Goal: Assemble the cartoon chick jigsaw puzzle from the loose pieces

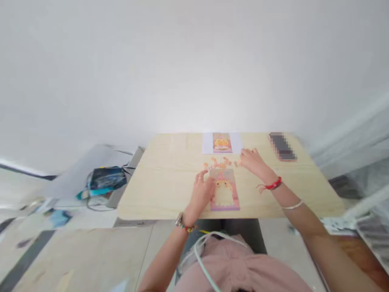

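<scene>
A puzzle board (225, 196) with a pink and purple border and a pale, partly bare middle lies near the table's front edge. My left hand (201, 190) rests on its left side, fingers apart and slightly bent, with a ring on one finger. Small orange and red puzzle pieces (223, 163) lie loose in a heap just beyond the board. At the right end of this heap is my right hand (253, 161), its fingers curled together; whatever is between the fingertips is too small to make out.
Behind the pieces, a picture card (222, 142) showing an orange round figure lies on white paper (207, 142). A phone (282, 147) lies at the back right of the wooden table (164, 178). Left of the table, dark plastic-wrapped items (107, 178) stand by the white wall.
</scene>
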`<state>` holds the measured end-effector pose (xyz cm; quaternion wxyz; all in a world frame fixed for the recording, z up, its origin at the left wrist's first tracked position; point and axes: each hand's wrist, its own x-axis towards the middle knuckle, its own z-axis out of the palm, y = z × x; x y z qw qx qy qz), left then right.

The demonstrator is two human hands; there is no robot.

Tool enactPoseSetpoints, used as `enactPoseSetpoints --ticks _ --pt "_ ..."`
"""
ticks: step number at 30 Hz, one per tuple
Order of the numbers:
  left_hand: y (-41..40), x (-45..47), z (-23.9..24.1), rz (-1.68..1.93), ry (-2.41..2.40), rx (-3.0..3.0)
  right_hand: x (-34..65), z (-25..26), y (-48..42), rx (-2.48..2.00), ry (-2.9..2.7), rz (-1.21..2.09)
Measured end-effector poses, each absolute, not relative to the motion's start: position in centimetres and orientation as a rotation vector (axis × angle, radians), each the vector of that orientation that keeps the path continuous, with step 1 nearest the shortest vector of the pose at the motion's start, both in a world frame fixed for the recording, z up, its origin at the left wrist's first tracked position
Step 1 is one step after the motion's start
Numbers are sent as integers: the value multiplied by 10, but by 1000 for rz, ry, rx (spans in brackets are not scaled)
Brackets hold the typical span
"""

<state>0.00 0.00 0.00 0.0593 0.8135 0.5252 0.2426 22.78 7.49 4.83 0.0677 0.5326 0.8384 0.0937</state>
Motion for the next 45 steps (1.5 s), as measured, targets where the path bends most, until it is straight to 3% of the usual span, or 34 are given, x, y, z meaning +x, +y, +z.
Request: enactPoseSetpoints --ticks 5,10,19,23,32,45 --pt "1 1 -5 816 1568 2429 237 55 72 1720 2678 129" --pt "3 7 -4 1013 1467 2276 218 52 52 1561 3023 -169" --pt "11 19 12 1104 1320 1692 188 46 26 1476 3209 85" --pt "10 18 16 1083 1292 1570 186 43 23 1479 3260 43" --pt "14 11 3 1084 1524 1981 190 32 37 1356 3218 -356" --pt "11 4 -13 943 1644 2322 168 19 36 1279 2992 -155"
